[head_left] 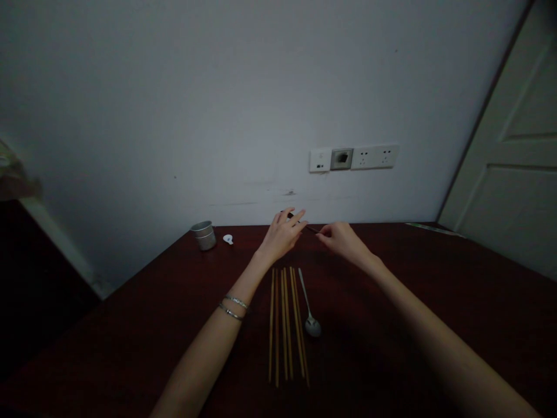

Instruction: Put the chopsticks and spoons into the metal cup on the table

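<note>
Between my two hands stretches a thin dark stick-like utensil (312,229), slightly tilted, above the far part of the table. My right hand (343,239) pinches its right end between thumb and fingertips. The other end runs into my left hand (282,235), whose fingers are bent around it and partly spread; a dark bit shows between them. What kind of utensil it is, I cannot make out. Nearer to me, several wooden chopsticks (285,325) lie side by side, pointing away. A metal spoon (312,326) rests just right of them, bowl toward me.
A grey metal cup (204,235) stands at the table's back left, with a small white tag-like piece (228,238) beside it. The dark red table (374,337) meets a wall bearing sockets (363,157). A pale strip (435,230) lies along the back right edge.
</note>
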`<move>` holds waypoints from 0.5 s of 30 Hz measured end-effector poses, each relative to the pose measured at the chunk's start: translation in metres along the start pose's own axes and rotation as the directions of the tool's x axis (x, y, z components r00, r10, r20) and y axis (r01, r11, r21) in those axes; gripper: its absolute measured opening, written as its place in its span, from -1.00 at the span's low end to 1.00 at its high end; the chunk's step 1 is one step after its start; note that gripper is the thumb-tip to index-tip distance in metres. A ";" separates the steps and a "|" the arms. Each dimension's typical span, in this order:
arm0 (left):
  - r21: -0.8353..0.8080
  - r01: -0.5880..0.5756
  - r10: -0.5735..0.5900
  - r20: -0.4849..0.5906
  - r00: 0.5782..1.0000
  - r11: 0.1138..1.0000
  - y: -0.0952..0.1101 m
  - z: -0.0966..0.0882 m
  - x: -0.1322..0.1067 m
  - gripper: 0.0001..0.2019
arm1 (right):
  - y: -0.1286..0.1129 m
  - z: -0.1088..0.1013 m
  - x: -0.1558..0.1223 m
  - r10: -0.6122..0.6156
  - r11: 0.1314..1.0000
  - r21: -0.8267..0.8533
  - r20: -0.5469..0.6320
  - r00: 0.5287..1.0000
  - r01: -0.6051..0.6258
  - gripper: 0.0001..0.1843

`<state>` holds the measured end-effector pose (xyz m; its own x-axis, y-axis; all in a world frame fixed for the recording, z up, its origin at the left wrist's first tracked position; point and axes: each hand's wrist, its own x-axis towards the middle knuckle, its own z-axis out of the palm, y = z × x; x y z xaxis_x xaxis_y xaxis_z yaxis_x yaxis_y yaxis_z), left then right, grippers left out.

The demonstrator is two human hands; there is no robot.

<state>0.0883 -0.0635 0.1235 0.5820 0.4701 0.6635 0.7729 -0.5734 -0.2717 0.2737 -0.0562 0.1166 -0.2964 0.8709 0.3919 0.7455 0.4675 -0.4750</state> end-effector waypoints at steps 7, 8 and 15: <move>-0.071 0.021 -0.014 0.101 0.995 0.997 -0.003 0.016 -0.003 -0.76 | -0.008 -0.011 -0.001 -0.051 0.997 -0.060 0.000 0.999 0.051 -0.74; -0.094 0.031 -0.021 0.108 0.994 0.995 -0.003 0.017 -0.004 -0.78 | -0.007 -0.011 -0.001 -0.052 0.998 -0.043 0.001 0.999 0.052 -0.73; -0.355 0.205 -0.160 0.153 0.975 0.912 0.000 0.019 -0.001 -0.81 | -0.004 -0.019 -0.002 -0.051 0.970 0.235 -0.033 0.998 0.058 -0.66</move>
<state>0.0925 -0.0512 0.1096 0.4823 0.6528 0.5841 0.7346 -0.6647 0.1363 0.2827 -0.0633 0.1332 -0.3146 0.8404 0.4414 0.5657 0.5394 -0.6237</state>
